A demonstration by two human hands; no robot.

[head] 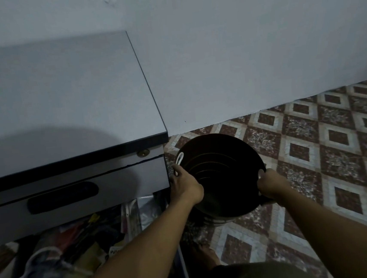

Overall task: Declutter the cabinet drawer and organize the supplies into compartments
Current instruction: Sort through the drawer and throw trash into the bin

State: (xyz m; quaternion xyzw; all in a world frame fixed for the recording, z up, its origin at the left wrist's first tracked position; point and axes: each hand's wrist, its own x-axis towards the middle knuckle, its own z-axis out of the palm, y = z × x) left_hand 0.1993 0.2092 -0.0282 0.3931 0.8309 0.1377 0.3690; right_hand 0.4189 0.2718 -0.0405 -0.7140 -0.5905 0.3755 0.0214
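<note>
Cabinet drawer (185, 273): pulled out at lower left, under the closed upper drawer (62, 196). It is crammed with clutter (61, 251): dark fabric, packets and a cloth with a pale edge, all heaped. No compartments are visible from here.

Dark round tub (221, 173): just right of the cabinet's corner, over the tiled floor (335, 146), mouth up. Curved ridges show inside; too dim to tell whether it is ribbed or holds stacked items. I cannot tell whether its base touches the floor.

Left hand (185, 182): fingers curled over the near-left rim, beside a white loop handle (179, 159). Right hand (272, 183): clamped on the opposite rim. Both are closed on the tub.

Judged step: placing the tub as a catch-all before sorting starts. To do it well, keep the two-sided grip until the base sits flat. Park it near the drawer's open right side but apart from it, so the drawer slides freely. Keep the mouth level and within reach of either hand.
</note>
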